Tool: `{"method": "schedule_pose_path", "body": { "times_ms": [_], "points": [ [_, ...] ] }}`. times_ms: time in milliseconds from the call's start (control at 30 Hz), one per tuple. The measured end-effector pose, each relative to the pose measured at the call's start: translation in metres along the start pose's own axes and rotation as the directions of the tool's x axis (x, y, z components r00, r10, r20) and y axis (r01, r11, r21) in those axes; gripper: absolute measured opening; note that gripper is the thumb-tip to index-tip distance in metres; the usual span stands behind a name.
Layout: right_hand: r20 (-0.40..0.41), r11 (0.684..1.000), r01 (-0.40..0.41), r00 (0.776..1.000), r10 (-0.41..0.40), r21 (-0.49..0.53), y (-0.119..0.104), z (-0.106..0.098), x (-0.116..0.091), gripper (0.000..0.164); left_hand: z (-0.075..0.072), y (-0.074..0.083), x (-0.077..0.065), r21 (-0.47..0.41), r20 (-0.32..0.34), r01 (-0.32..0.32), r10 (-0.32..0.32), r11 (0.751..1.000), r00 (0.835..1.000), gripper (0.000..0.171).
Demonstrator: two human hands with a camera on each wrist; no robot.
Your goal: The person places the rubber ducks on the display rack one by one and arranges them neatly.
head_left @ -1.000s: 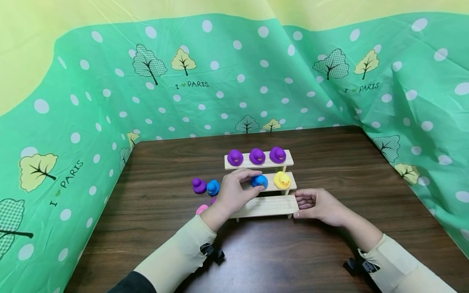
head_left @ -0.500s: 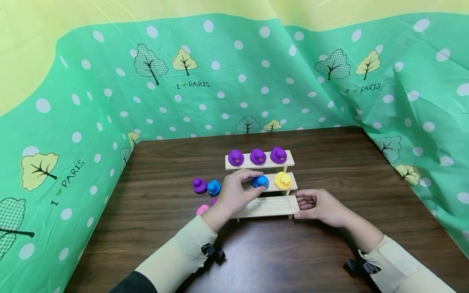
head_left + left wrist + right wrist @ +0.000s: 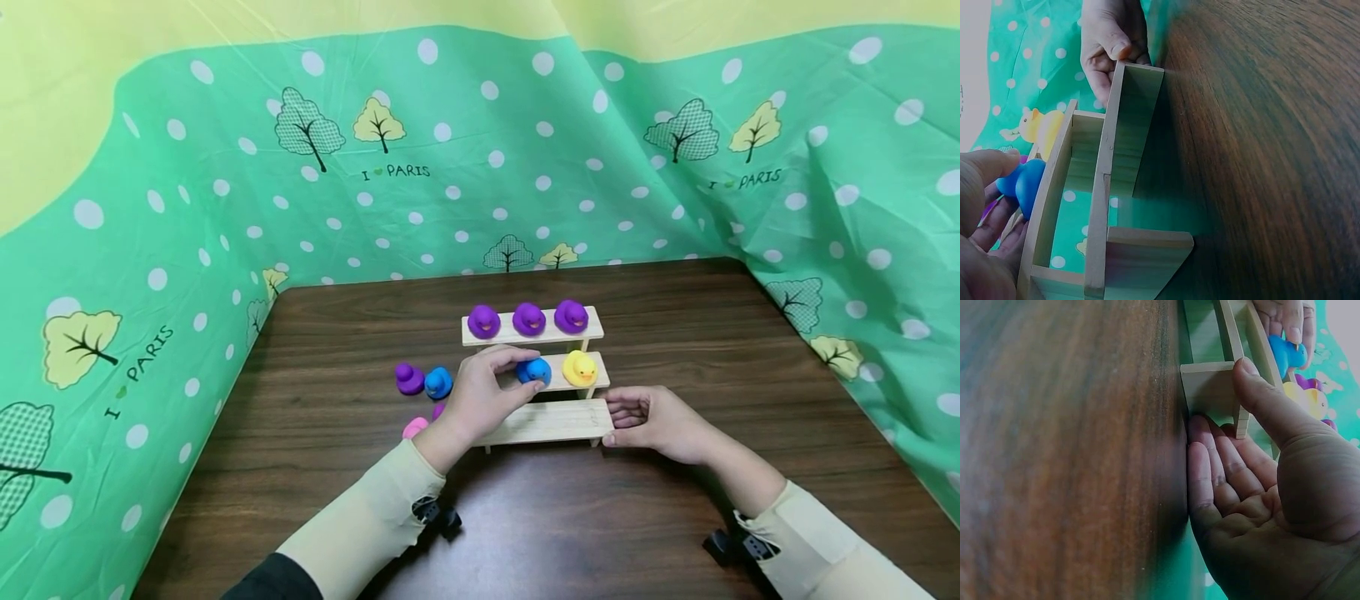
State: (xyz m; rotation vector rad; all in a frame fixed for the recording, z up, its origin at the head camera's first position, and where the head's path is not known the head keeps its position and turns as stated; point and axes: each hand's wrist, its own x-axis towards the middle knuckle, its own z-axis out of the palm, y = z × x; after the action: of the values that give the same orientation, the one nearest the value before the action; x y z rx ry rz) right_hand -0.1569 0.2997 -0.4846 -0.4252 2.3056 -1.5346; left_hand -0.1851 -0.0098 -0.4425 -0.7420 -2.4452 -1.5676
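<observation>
1 blue duck (image 3: 535, 370) is at the middle shelf (image 3: 558, 374) of the stand (image 3: 558, 423), pinched between the thumb and fingers of the left hand (image 3: 476, 392); the yellow duck (image 3: 581, 368) stands beside it, slightly apart. Behind, 3 purple ducks (image 3: 528, 318) line the top shelf (image 3: 506, 329). The fingers of the right hand (image 3: 660, 423) curve round the near right end of the stand, thumb against its edge; how firmly they press cannot be told.

The step appears to be seating the blue duck. For a clean result, its base should lie flat on the wood, back from the front edge and with a gap to the yellow duck, before the grip loosens. The fingers should then part sideways and rise clear, since a dragging fingertip could tip so light a toy. The right hand is best kept to gentle steadying: a hard push could slide the stand across the counter (image 3: 585, 517).

Compared with the frames 1.0 s and 0.5 s earlier, almost nothing differs. Both hands keep the same hold, and every duck keeps its place on the stand; only the whole scene shifts very slightly within the head view, probably through movement of the camera.
</observation>
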Motion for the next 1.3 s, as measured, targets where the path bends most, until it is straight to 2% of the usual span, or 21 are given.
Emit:
{"method": "schedule_pose_path", "body": {
  "times_ms": [200,333,533,667,867,1067,1300],
  "points": [
    [0.007,1.0,0.001,1.0,-0.001,0.015,-0.001,0.0,0.0,0.064,0.0,0.0,0.0,-0.033,0.008,0.02,-0.02,0.999,1.0,0.042],
    [0.011,1.0,0.004,1.0,-0.005,0.019,-0.001,-0.001,0.0,0.064,-0.004,-0.001,-0.003,-0.023,0.011,0.003,-0.003,1.0,1.0,0.042],
    [0.006,1.0,-0.004,1.0,0.004,0.006,-0.002,-0.001,0.0,0.063,-0.017,0.0,-0.01,-0.008,0.001,-0.023,0.023,1.0,1.0,0.043],
    [0.0,1.0,-0.017,1.0,0.017,-0.004,-0.002,-0.001,0.0,0.064,-0.029,-0.001,-0.014,-0.055,-0.022,-0.034,0.033,0.998,0.999,0.039],
    [0.008,1.0,-0.021,1.0,0.021,-0.013,-0.001,-0.002,0.0,0.065,-0.052,-0.01,-0.023,-0.14,-0.08,-0.03,0.019,0.99,0.997,0.035],
    [0.003,1.0,-0.024,1.0,0.024,-0.016,0.0,-0.003,0.0,0.068,-0.079,-0.028,-0.03,-0.127,-0.14,-0.024,0.006,0.992,0.99,0.035],
    [-0.005,0.999,-0.04,0.999,0.04,-0.019,0.0,-0.002,0.0,0.069,-0.122,-0.056,-0.029,-0.167,-0.193,0.052,-0.084,0.985,0.978,0.035]
  ]
}}
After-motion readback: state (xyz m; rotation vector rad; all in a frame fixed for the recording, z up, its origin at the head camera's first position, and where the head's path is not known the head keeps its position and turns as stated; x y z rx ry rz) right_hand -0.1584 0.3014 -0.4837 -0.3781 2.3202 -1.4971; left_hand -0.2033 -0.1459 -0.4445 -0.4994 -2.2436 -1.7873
